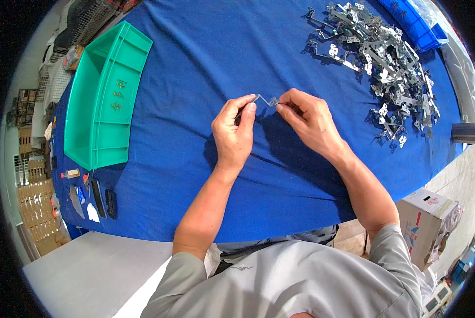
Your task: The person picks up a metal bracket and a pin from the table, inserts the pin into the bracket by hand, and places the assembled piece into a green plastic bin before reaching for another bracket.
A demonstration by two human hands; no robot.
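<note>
A small bent metal bracket (pixel 266 100) is held up between my two hands, over the middle of the blue cloth (pixel 195 58). My left hand (pixel 234 124) pinches its left end between thumb and fingers. At the other end, the thumb and forefinger of my right hand (pixel 309 117) close on it. The fingertips cover parts of both ends. Off to the right lies a loose pile of similar metal parts (pixel 388 63), apart from my hands.
A green bin (pixel 123 95) stands at the left, with a blue tray (pixel 407 21) at the top right. Black tools (pixel 98 199) and a small bottle (pixel 71 173) lie at the lower left. A cardboard box (pixel 420 222) is beyond the table's right edge.
</note>
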